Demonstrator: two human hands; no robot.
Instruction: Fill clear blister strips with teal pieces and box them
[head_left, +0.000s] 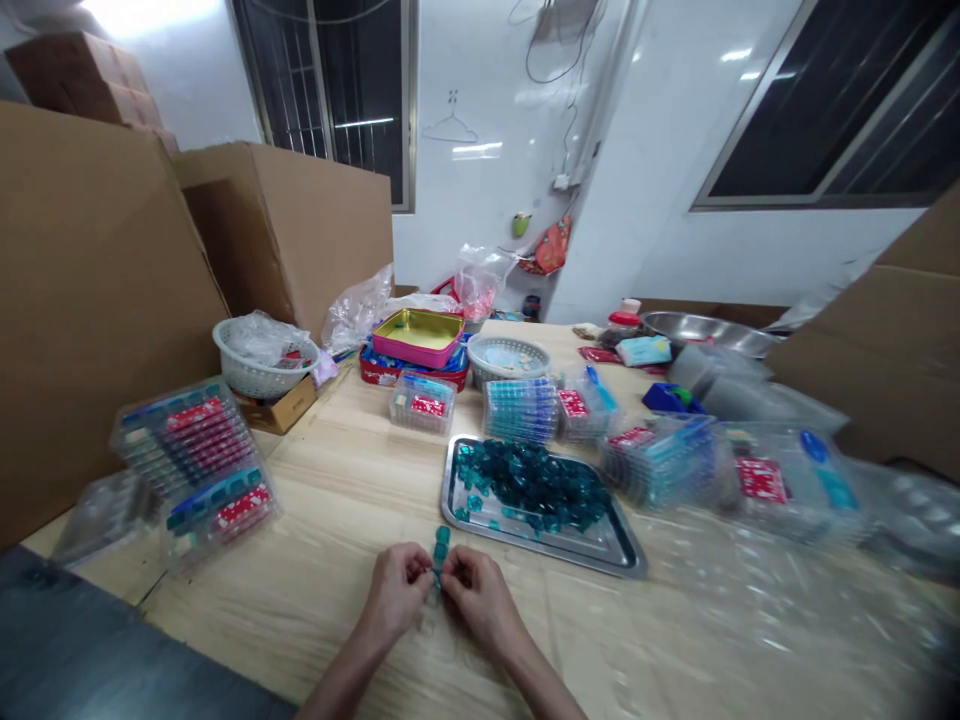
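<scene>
Above the wooden table, my left hand (pixel 397 592) and my right hand (pixel 480 597) meet in front of me, fingers closed in a pinch. Between their fingertips is a short row of translucent teal plastic pieces (pixel 442 545), pointing away from me. Its near end is partly hidden by my fingers. Just beyond my right hand lies a metal tray (pixel 517 541), holding a heap of loose teal plastic pieces (pixel 536 480).
Stacked clear plastic cases (pixel 202 440) stand at left, and more clear cases (pixel 660 460) at right. Behind are a white basket (pixel 259 375), a pink tin (pixel 418 345) and a round white basket (pixel 508 357). Large cardboard boxes (pixel 90 300) flank the table.
</scene>
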